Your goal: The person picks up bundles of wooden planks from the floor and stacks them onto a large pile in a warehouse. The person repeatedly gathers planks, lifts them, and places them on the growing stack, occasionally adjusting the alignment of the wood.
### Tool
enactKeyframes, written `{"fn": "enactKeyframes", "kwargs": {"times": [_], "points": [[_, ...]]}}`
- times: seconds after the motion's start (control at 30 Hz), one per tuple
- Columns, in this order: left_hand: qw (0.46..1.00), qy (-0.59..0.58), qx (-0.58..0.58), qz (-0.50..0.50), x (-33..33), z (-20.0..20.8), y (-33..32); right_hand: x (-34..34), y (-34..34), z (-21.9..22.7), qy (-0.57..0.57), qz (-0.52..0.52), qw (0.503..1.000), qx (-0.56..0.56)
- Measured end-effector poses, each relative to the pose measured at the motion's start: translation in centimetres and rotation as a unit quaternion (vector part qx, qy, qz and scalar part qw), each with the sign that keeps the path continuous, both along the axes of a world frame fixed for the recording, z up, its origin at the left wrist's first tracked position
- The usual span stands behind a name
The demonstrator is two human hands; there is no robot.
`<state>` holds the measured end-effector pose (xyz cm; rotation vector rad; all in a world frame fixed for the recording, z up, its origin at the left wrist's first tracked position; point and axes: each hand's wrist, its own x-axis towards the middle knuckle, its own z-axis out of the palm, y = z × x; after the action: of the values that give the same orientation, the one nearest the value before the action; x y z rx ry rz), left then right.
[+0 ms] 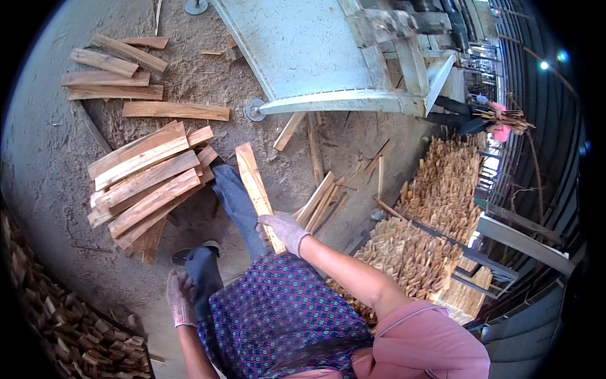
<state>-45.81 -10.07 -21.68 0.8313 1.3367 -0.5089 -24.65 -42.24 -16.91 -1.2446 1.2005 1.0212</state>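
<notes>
My right hand [285,231], in a pale knitted glove, grips a short wooden plank [253,180] near its lower end, in front of my lap. The plank's far end points away from me. My left hand [181,297], gloved too, hangs beside my left knee with its fingers loosely apart and nothing in them. Ahead of it lies a heap of similar planks [148,180] stacked across one another on the floor. A patterned dark apron [278,316] covers my lap.
More planks [113,66] lie at the far left. A pale blue metal machine frame [303,57] stands ahead, on round feet. Upright wood pieces [435,196] fill the right side, and a wood pile [82,328] the lower left. A person [502,123] carries sticks at the far right.
</notes>
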Motion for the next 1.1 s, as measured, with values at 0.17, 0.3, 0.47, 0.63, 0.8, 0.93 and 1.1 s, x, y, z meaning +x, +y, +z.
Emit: {"fn": "enactKeyframes", "kwargs": {"times": [0.17, 0.3, 0.47, 0.63, 0.8, 0.93, 1.1], "points": [[0.999, 0.008, 0.009, -0.033, 1.7, 1.0, -0.3, -2.3, -1.5, -0.7, 0.016, -0.053, 0.998, 0.014], [1.000, 0.000, -0.024, -0.018, 2.1, 1.1, -1.5, -2.1, -1.7, -0.5, 0.017, -0.022, 0.999, 0.018], [0.999, -0.005, 0.007, -0.049, 2.6, 1.6, -2.6, -2.1, -0.9, 0.3, -0.020, 0.032, 0.999, 0.011], [1.000, -0.004, -0.019, 0.023, 1.0, 1.1, -2.9, -0.9, 0.4, 0.5, -0.013, 0.003, 0.998, 0.054], [0.996, -0.002, -0.043, 0.082, 0.3, 1.9, -3.4, 0.8, 3.6, -0.1, -0.031, 0.166, 0.985, -0.032], [0.990, -0.012, -0.059, 0.131, -0.9, 2.0, -3.8, 0.8, 5.9, -0.3, -0.108, 0.227, 0.968, -0.019], [0.971, -0.065, -0.108, 0.201, -2.1, 1.8, -4.2, 3.1, 8.5, 0.6, -0.069, 0.233, 0.970, -0.003]]}}
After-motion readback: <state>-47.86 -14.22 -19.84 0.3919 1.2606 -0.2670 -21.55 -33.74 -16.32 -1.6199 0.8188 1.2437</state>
